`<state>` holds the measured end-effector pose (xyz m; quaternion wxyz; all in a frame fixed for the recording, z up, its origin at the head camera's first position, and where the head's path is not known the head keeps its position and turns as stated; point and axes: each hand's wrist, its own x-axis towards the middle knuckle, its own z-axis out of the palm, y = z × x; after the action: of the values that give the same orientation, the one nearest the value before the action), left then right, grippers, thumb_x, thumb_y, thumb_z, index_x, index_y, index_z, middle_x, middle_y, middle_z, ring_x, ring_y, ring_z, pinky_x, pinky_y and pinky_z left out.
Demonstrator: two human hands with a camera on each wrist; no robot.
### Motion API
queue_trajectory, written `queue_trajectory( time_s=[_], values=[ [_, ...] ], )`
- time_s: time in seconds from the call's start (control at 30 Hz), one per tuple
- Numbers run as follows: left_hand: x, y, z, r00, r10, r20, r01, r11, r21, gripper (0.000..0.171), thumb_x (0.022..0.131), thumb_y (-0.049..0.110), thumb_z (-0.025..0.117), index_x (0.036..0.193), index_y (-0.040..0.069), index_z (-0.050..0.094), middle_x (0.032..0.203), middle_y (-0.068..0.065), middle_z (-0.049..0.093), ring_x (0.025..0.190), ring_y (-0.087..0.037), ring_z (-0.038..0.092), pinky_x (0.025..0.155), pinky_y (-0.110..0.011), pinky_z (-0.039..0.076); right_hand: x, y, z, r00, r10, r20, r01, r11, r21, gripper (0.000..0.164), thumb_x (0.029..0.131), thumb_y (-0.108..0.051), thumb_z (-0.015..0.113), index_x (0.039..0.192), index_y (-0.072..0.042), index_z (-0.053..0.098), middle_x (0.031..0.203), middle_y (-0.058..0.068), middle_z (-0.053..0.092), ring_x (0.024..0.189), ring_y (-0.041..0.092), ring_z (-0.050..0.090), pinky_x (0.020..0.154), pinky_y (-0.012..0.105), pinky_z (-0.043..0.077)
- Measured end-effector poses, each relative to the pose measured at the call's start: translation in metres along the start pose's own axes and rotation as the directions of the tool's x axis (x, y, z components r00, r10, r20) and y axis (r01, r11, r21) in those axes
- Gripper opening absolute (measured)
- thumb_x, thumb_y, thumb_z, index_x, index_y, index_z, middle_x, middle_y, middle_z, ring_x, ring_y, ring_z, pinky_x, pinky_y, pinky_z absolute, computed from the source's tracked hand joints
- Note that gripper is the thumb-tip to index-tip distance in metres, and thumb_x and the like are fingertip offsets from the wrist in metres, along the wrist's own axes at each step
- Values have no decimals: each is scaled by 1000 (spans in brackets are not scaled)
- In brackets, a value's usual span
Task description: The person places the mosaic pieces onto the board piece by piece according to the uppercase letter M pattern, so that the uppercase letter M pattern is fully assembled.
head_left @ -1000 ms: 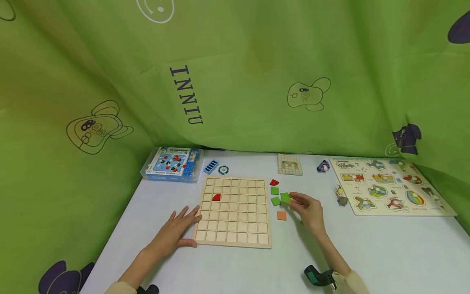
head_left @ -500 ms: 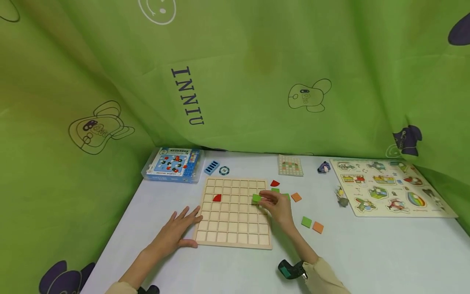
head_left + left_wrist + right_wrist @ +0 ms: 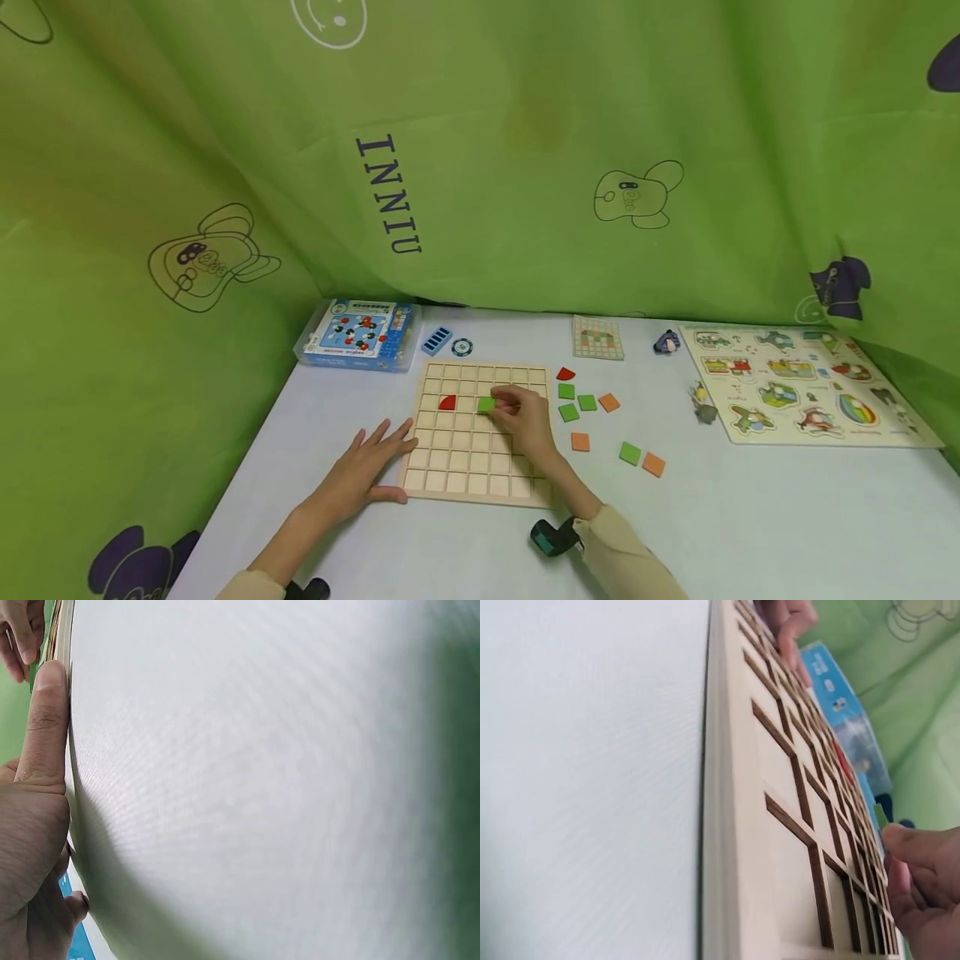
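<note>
A wooden grid board [image 3: 457, 482] lies on the white table, with a red quarter-circle tile [image 3: 447, 402] in one of its left cells. My right hand [image 3: 527, 425] pinches a green square tile [image 3: 486, 405] between thumb and fingers over the board's middle, to the right of the red piece. In the right wrist view the green tile [image 3: 880, 816] stands out from the fingertips, close over the grid. My left hand [image 3: 360, 471] lies with spread fingers at the board's left edge, fingertips on its rim and thumb [image 3: 46, 720] along the near corner.
Right of the board lie several green tiles [image 3: 566, 391], orange tiles [image 3: 580, 442] and a red quarter-circle [image 3: 566, 374]. Behind are a pattern card [image 3: 597, 337], a boxed set [image 3: 360, 335], a blue piece [image 3: 437, 340] and a round chip [image 3: 462, 347]. A picture puzzle [image 3: 810, 383] and small figurines [image 3: 666, 342] lie right.
My right hand has moved left from the loose tiles to over the board, carrying the green tile. More loose tiles now show where it was. My left hand has stayed at the board's edge.
</note>
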<state>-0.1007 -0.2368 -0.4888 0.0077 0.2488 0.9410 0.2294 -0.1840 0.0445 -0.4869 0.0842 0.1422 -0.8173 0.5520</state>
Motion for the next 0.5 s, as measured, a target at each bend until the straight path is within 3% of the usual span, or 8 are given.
queue_trajectory(
  time_s=[0.23, 0.5],
  values=[
    [0, 4, 0, 999, 22, -29, -21, 999, 28, 75, 73, 45, 71, 137, 10, 53, 152, -11, 35, 136, -44, 30, 105, -68, 23, 5, -2, 9, 998, -63, 31, 64, 997, -47, 26, 75, 11, 74, 100, 10, 69, 90, 19, 71, 76, 24, 67, 66, 25, 56],
    [1, 7, -2, 999, 32, -44, -31, 999, 13, 73, 75, 45, 70, 136, 8, 53, 151, -12, 36, 135, -47, 31, 104, -69, 23, 8, -4, 12, 996, -66, 57, 68, 997, -43, 26, 76, 11, 74, 102, 10, 68, 91, 20, 71, 76, 25, 67, 65, 23, 56]
  ],
)
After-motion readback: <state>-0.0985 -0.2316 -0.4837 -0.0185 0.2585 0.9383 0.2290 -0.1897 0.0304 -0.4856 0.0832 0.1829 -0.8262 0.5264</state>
